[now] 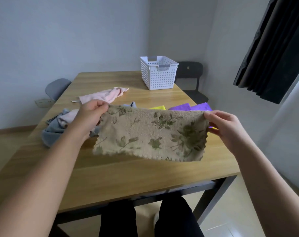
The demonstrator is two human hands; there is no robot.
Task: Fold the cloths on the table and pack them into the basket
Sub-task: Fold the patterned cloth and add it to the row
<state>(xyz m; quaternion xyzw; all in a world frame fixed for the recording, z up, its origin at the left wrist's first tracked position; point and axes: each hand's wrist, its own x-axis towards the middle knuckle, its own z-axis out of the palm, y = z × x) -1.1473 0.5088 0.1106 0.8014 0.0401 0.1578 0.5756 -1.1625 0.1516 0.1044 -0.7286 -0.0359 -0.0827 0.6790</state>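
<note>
Two bare forearms reach in from the lower corners of the frame, and below them, at the bottom edge, a pair of legs (118,219) in dark trousers shows under the near edge of the table (128,177). The left hand (92,113), left of centre, pinches one top corner of a beige cloth (150,134) between thumb and curled fingers. The right hand (225,127), right of centre, pinches the opposite top corner the same way. The cloth, printed with green leaves and flowers, is stretched between the hands in the middle of the frame; its scalloped lower edge hangs free, and whether it brushes the table cannot be told. Behind the left hand a heap (58,127) of grey-blue and pink fabric lies crumpled near the table's left edge. Further back, left of centre, a pink cloth (104,96) lies loosely spread. Just above the beige cloth's top edge a yellow cloth (158,107) and purple cloths (189,106) show side by side on the table, mostly hidden. The white perforated basket (158,74) stands upright at the far right corner of the table, upper centre of the frame, well apart from the cloths. A grey chair (57,88) sits at the table's left, a black chair (190,77) behind the basket, and a dark curtain (272,48) hangs at upper right.
</note>
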